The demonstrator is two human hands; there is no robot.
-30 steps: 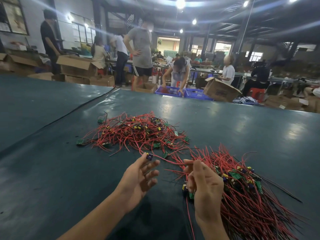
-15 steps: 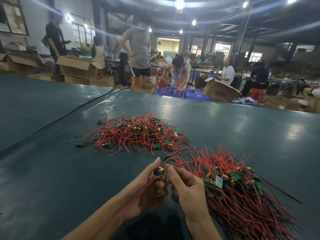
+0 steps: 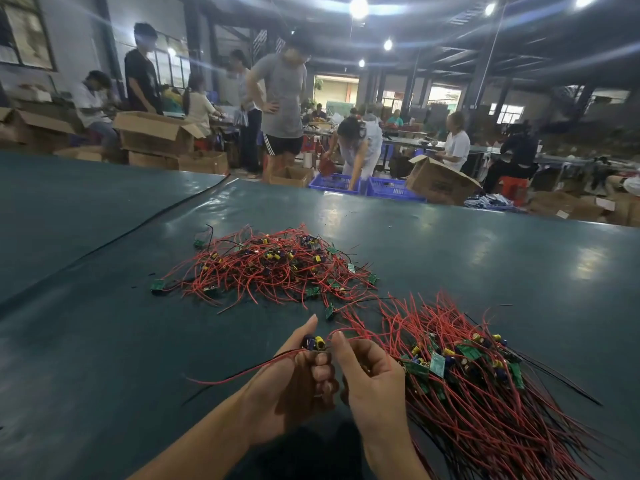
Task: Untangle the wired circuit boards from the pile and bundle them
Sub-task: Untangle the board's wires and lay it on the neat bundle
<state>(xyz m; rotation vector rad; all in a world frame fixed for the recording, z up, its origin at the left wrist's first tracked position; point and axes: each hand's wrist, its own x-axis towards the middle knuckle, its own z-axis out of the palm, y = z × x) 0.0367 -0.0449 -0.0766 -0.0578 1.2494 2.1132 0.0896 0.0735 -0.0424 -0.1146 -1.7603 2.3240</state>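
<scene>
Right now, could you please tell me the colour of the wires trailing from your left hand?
The wires are red and black; head view shows them.

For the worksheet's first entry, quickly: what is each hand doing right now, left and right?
Left hand: holds a small circuit board at its fingertips.
Right hand: curled beside that board; whether it grips anything cannot be told.
</scene>
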